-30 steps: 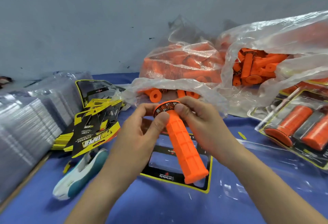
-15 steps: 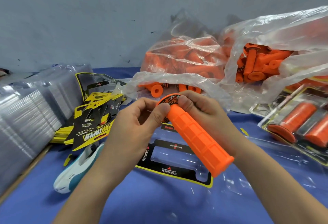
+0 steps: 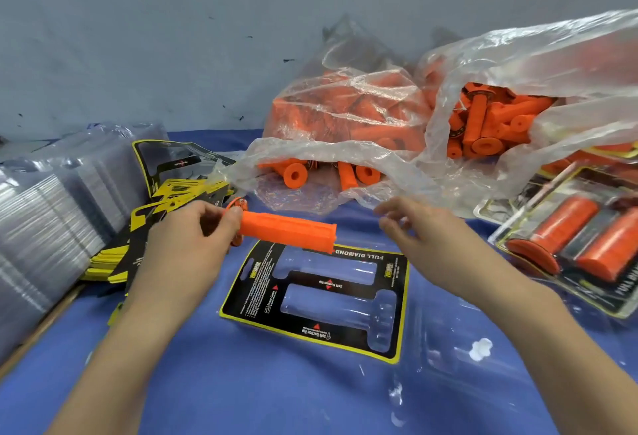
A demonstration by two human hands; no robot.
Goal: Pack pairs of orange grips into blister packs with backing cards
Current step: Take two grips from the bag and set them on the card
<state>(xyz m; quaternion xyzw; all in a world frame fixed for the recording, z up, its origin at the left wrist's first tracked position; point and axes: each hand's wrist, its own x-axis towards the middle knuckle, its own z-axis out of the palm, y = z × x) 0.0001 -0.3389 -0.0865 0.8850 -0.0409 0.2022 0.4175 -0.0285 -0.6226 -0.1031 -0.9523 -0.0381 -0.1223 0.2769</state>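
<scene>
Grip (image 3: 288, 235) is being held over the pack (image 3: 331, 329), left hand (image 3: 179, 245) pinching its flange; right hand (image 3: 417, 227), having let go, is hovering with loose fingers (image 3: 389, 209), probably fetching another.

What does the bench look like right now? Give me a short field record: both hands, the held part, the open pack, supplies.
left-hand grip: pinches the flanged end of one orange handlebar sleeve, held roughly level above the pack
right-hand grip: empty, fingers relaxed, apart from the sleeve
blister pack: flat on the blue table, with backing card, both cavities empty
supply bags: clear plastic, loose orange sleeves inside, behind the pack
finished pack: far right, two sleeves inside
spare cards: left, loose pile
</scene>
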